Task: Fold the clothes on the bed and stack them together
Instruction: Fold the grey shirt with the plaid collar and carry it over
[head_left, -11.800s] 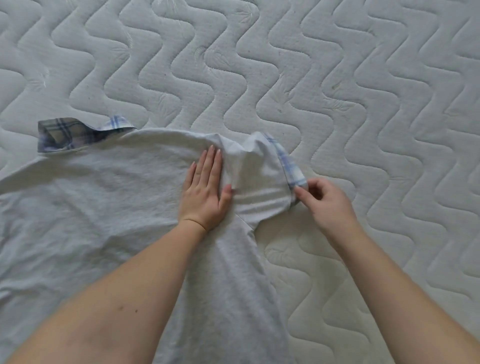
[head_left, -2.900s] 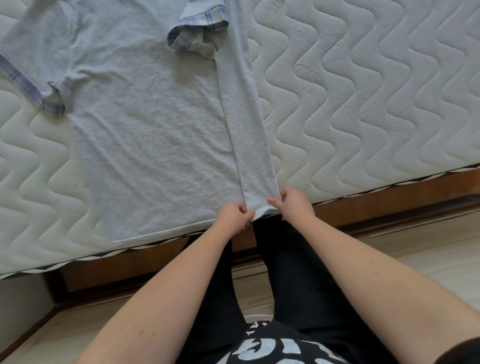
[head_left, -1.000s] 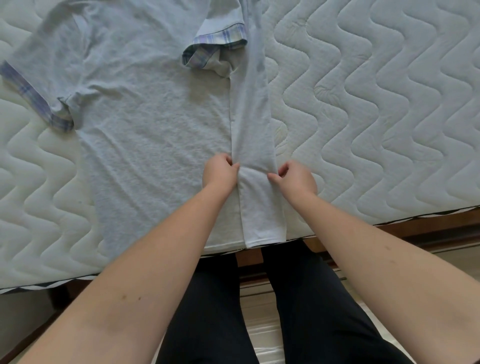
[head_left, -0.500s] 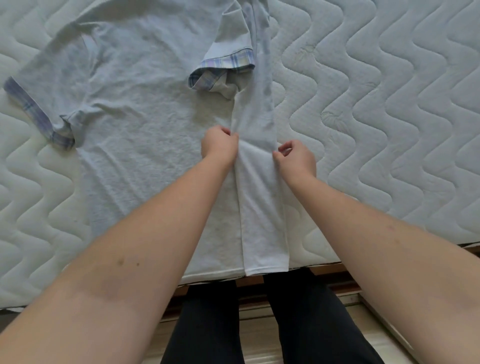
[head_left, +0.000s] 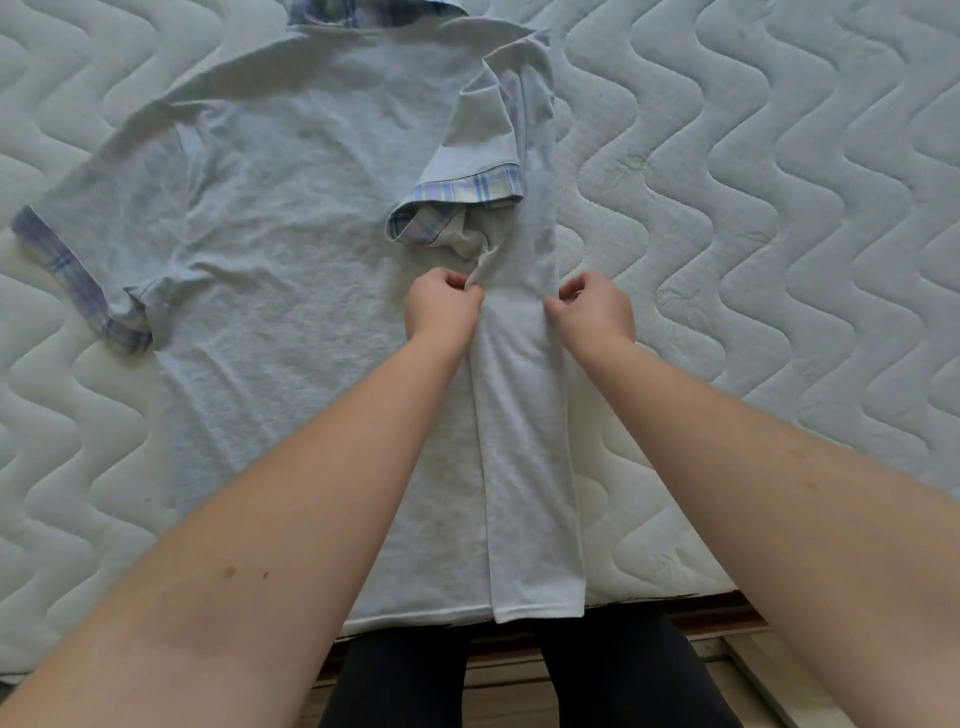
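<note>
From the head camera, we are looking down on a grey polo shirt (head_left: 291, 291) lying flat, back up, on the quilted mattress (head_left: 779, 234), its hem at the near edge of the bed and its plaid collar (head_left: 358, 10) at the far edge of the picture. We are judging it as light, soft jersey that is creasing easily and offering no stiffness, so edges and seams look like the best places to take hold. The right side panel (head_left: 524, 415) is lying folded inward, with the plaid-cuffed right sleeve (head_left: 467, 192) doubled over it. Our left hand (head_left: 441, 306) is pinching the panel's inner edge, and our right hand (head_left: 592, 306) is pinching its outer fold. Both arms are reaching forward, fists curled, knuckles up, just beside each other.
</note>
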